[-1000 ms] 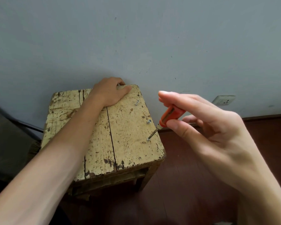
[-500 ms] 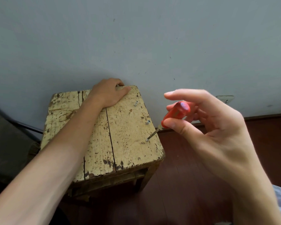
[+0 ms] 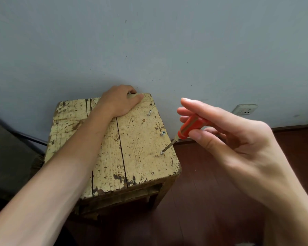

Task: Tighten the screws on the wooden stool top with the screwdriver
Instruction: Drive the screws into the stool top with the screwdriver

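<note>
1. A grey-blue wall [image 3: 149,41] with small dark marks fills the upper part.
2. A white socket [image 3: 245,109] sits low on the wall, toward its right edge.
3. A dark skirting board [image 3: 295,126] runs along the wall's bottom edge.
4. The floor [image 3: 212,201] is of dark red-brown boards.
5. A black cable [image 3: 25,137] crosses the wall's lower left corner, above a dark grey object [image 3: 7,157] that cannot be identified.

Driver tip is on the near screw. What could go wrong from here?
The screwdriver leans on the near screw, pinched lightly by the right hand, so the tip may slip and gouge the stool top. That screw sits close to the right edge of worn, cracked wood, which might split.
</note>
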### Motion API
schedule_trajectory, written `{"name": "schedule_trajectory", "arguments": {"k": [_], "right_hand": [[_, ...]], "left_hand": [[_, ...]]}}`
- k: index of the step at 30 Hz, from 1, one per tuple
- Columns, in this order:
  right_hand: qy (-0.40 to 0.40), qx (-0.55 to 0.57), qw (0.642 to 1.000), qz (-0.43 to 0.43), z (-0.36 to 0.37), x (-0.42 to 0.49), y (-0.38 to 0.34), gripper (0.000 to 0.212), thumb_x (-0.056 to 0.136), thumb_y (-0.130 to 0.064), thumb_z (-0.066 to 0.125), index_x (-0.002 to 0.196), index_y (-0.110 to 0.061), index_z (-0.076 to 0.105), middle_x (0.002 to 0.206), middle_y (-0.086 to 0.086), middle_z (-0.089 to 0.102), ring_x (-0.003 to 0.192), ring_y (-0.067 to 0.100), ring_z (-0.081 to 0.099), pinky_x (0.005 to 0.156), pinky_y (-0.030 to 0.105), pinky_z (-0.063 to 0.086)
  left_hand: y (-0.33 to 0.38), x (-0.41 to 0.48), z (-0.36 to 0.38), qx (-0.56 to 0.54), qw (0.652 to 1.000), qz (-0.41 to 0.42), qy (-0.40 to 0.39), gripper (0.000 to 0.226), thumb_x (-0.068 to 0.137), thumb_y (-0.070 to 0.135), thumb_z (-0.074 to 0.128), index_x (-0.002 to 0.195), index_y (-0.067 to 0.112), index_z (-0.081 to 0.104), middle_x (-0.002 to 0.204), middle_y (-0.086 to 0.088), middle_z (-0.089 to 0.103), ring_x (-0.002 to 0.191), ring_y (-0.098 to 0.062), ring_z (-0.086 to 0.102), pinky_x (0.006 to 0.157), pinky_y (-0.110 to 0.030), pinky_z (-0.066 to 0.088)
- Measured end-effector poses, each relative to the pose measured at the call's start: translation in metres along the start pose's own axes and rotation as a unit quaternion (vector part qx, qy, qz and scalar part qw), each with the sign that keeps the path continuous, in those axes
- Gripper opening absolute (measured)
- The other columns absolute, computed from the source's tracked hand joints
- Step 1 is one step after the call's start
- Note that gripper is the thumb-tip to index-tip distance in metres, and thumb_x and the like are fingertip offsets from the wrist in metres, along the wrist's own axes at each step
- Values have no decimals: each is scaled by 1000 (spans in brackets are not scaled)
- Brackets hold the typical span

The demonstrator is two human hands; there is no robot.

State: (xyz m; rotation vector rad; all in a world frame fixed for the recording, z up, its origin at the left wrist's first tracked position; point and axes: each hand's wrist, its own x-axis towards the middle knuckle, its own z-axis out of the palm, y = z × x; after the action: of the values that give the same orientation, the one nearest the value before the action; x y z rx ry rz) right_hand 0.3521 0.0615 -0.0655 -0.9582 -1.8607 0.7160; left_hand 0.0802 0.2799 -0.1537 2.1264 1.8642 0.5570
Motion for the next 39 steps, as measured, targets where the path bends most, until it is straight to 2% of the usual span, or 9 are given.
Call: {"name": "schedule_trajectory", "arguments": {"k": [3, 7, 10, 14, 17, 23, 29, 33, 39], "right_hand": [[12, 2, 1000, 1, 0, 1, 0, 49, 101, -12, 70, 142, -39, 68, 125, -7, 77, 115, 19, 77, 97, 34, 60], [48, -21, 999, -9, 8, 3, 1, 53, 95, -22, 81, 140, -45, 65, 109, -10, 77, 111, 19, 77, 91, 38, 60], [82, -33, 996, -11, 17, 5, 3, 49, 93, -27, 84, 134, -46, 65, 97, -11, 71, 98, 22, 73, 86, 35, 56], [92, -67, 993, -28, 18, 7, 4, 37, 95, -26, 83, 128, -39, 73, 99, -5, 71, 96, 23, 73, 81, 34, 54], [68, -68, 995, -21, 12, 5, 2, 39, 97, -24, 80, 133, -35, 73, 106, -4, 72, 102, 25, 73, 80, 36, 54], [-15, -1, 1000, 20, -2, -1, -3, 54, 102, -13, 66, 150, -38, 61, 135, -10, 73, 116, 24, 75, 96, 41, 58], [15, -15, 1000, 16, 2, 0, -3, 48, 100, -14, 73, 140, -39, 67, 118, -6, 77, 113, 20, 76, 89, 46, 58], [58, -50, 997, 12, 12, 3, -2, 47, 95, -25, 79, 135, -45, 64, 100, -6, 71, 104, 21, 75, 78, 38, 54], [64, -62, 996, -4, 7, 4, 1, 36, 98, -23, 78, 130, -38, 72, 108, -4, 75, 102, 24, 76, 78, 44, 55]], "left_hand": [[0, 0, 0, -1, 1000, 0, 0, 53, 91, 75, 47, 119, 34, 68, 127, 5, 67, 115, -22, 59, 84, -36, 40], [-1, 0, 0, -5, 1000, 0, -2, 53, 91, 75, 48, 117, 34, 68, 126, 5, 67, 114, -22, 60, 84, -36, 42], [0, 0, 0, -8, 1000, -4, -2, 54, 91, 76, 47, 118, 34, 68, 126, 5, 67, 114, -23, 60, 86, -37, 44], [0, 0, 0, -10, 1000, -5, 0, 53, 91, 75, 48, 118, 34, 68, 127, 4, 67, 115, -23, 60, 86, -37, 43], [1, 0, 0, -8, 1000, -6, -1, 53, 91, 75, 49, 119, 34, 68, 128, 3, 67, 116, -24, 60, 87, -37, 43], [1, -1, 0, -4, 1000, -3, 5, 52, 91, 74, 48, 118, 35, 68, 127, 4, 67, 115, -24, 60, 86, -37, 42], [1, 0, 0, -2, 1000, -6, 3, 52, 90, 75, 48, 117, 35, 69, 125, 4, 68, 113, -24, 60, 85, -36, 42], [1, -1, -1, -3, 1000, -7, -6, 54, 90, 76, 47, 118, 35, 68, 126, 5, 67, 112, -23, 60, 86, -38, 44], [2, -1, -1, -5, 1000, -7, -8, 53, 90, 75, 47, 118, 34, 68, 127, 4, 67, 115, -24, 59, 94, -42, 48]]}}
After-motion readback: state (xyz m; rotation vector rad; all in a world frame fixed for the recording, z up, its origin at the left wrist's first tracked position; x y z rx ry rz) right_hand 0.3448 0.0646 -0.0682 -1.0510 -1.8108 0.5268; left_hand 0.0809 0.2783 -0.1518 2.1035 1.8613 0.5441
